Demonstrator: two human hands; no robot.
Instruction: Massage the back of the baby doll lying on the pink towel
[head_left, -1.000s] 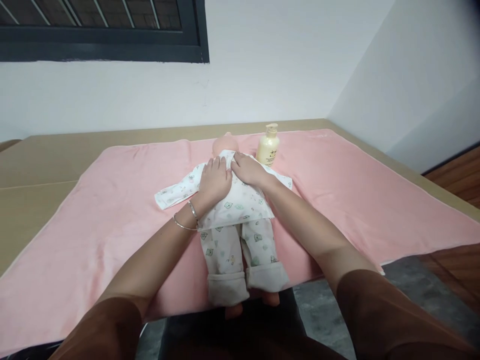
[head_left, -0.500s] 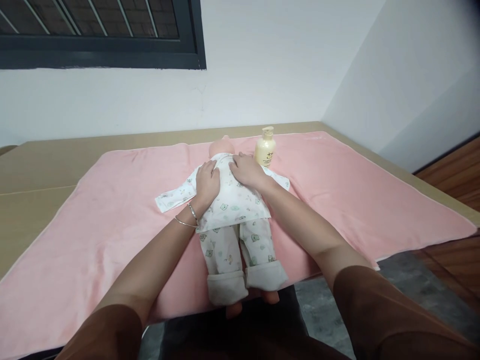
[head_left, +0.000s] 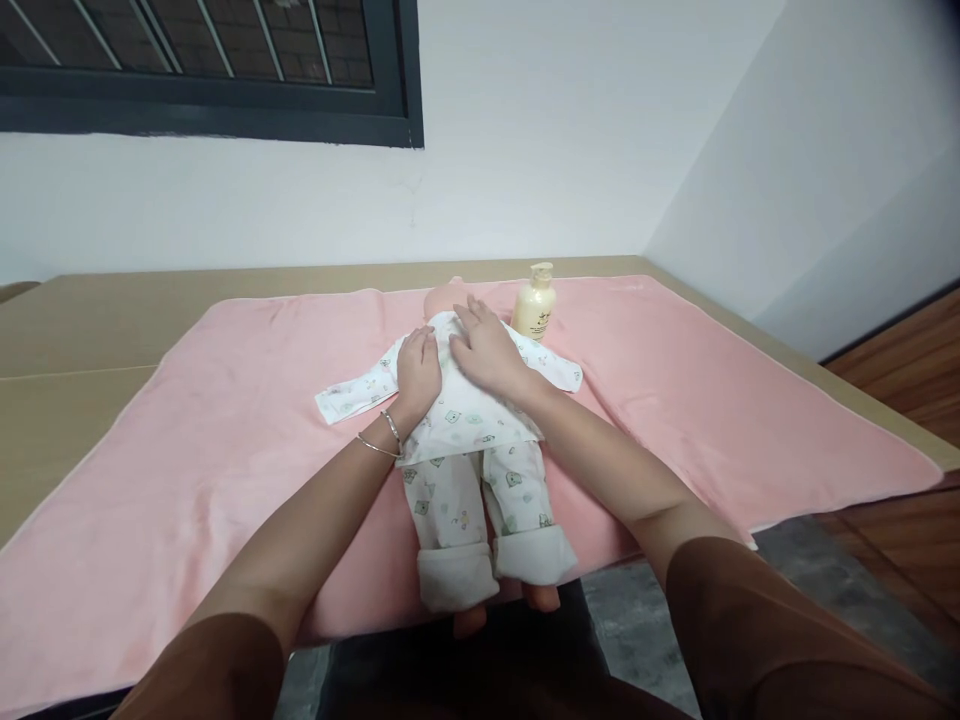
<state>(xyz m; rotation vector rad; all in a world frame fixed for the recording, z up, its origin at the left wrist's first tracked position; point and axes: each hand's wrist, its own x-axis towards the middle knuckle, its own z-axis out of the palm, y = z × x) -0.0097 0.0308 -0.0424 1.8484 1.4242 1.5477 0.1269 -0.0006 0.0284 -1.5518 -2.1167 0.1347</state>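
A baby doll (head_left: 465, 425) in white pyjamas with small printed figures lies stretched out, its head far from me and its feet at the near edge. On the left side of its upper body rests my left hand (head_left: 420, 372), fingers laid out flat on the shirt. My right hand (head_left: 489, 352) lies across the upper right of the torso, fingers spread, their tips near the neck. Neither hand grips anything. Part of the doll's head (head_left: 444, 297) shows beyond the collar. Both trouser cuffs are rolled up above the feet.
A pale yellow pump bottle (head_left: 534, 305) stands just beyond the doll's right-hand sleeve. Under everything is a pink blanket (head_left: 247, 450) on a tan tabletop (head_left: 90, 320). A white wall and a dark-framed barred window (head_left: 397, 110) rise behind.
My right hand has shifted slightly up and left on the shirt, its fingers more spread. My left hand stays at the doll's side. The view has tilted a little.
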